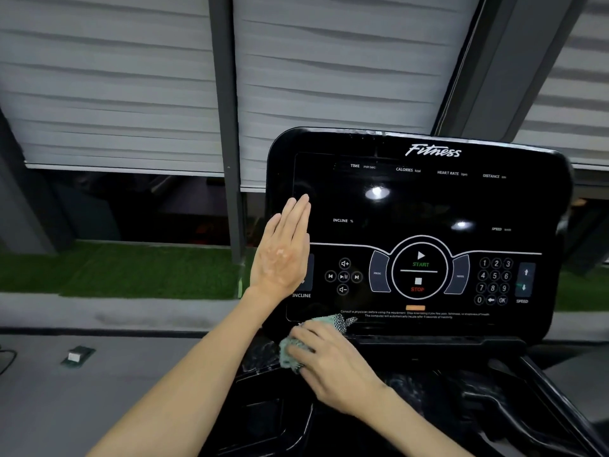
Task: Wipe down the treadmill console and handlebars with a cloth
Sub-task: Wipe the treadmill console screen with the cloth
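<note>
Cloth [291,352]: pale green, bunched, at the lower left edge of the console [428,206], just below the printed warning text. Right hand [333,361]: I see its grip curled over the wad, pressing it down. Left hand [283,255]: grip flat, fingers straight and together, at the console's left border above the INCLINE label; contact I cannot tell.

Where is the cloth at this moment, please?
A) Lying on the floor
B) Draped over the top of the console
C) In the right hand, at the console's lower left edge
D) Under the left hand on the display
C: the right hand holds the green cloth at the lower left edge of the console, while the left hand is flat and holds nothing.
</note>
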The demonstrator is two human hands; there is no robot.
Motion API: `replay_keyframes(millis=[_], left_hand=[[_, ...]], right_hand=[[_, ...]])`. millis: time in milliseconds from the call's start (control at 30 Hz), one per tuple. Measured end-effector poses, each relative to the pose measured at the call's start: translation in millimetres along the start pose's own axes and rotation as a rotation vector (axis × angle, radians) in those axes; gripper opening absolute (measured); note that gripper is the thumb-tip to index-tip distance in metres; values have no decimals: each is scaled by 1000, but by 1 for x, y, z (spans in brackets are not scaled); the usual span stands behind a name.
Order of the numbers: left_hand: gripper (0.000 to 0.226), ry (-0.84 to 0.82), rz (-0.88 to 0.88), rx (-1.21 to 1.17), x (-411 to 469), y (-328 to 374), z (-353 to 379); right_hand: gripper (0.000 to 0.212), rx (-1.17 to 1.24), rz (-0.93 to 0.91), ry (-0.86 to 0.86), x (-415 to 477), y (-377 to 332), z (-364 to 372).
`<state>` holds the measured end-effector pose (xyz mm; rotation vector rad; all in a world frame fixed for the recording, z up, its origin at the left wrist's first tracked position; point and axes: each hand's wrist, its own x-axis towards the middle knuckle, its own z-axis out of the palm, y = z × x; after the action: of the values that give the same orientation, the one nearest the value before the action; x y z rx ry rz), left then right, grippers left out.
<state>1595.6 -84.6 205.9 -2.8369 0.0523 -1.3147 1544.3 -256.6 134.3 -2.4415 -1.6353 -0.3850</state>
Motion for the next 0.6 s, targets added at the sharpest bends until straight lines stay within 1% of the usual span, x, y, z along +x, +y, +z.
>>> replay_keyframes(millis=[67,133,200,267,333,433,500,600], left_hand=[[52,-1,-2,3,1,-1,-1],[51,-4,-8,3,1,-1,-1],[51,-7,-6,-3,1,-1,0],[51,-12,-3,-11,0,0,0],[51,-11,0,-16,0,-1,-1],[51,-1,0,-19,1,-1,-1],[51,-1,-1,-15,0,-1,0],[52,2,-6,-11,0,0,2]], right_hand=[[34,-59,-34,14,-1,2,1],[33,-93,-24,55,6,-1,7],[35,-81,1,93,12,-4,13],[37,-57,-14,116,9,0,14],[36,13,-11,130,-1,11,8],[35,125,114,231,-19,34,-3],[41,113,189,292,-41,50,-9],[51,95,266,284,-81,68,-21]])
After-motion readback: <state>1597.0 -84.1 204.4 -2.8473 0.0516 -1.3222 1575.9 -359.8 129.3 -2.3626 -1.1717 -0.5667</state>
